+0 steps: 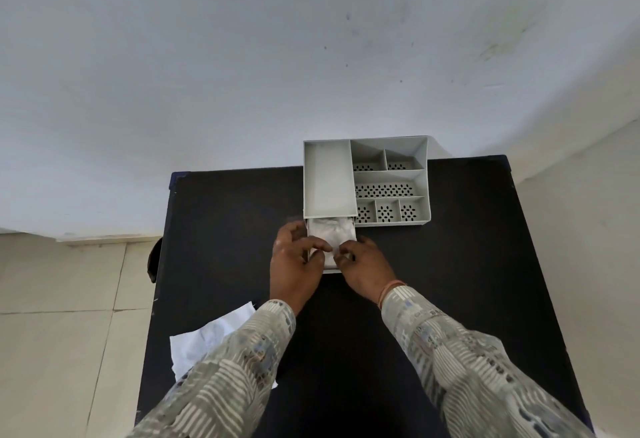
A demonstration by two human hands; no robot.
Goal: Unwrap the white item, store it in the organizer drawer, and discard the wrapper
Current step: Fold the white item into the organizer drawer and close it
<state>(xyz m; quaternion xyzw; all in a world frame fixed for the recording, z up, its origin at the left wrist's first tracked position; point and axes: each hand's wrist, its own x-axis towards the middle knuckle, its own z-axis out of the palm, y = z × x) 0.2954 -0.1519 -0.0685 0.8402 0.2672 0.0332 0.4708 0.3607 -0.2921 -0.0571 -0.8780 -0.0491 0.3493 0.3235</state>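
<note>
A grey desk organizer point(329, 178) stands at the far edge of the black table point(225, 229). Its drawer point(330, 269) is pulled out toward me, and the white item point(332, 231) lies inside it, filling most of the drawer. My left hand point(294, 264) rests on the drawer's left side with its fingers pinching the item's near edge. My right hand point(363, 264) pinches the same edge from the right. A crumpled white wrapper point(204, 337) lies on the table's near left, partly hidden under my left sleeve.
The organizer's right half has several perforated open compartments point(384, 190). A dark round object point(152, 257) sticks out beyond the table's left edge. Tiled floor lies to the left, a pale wall behind the table.
</note>
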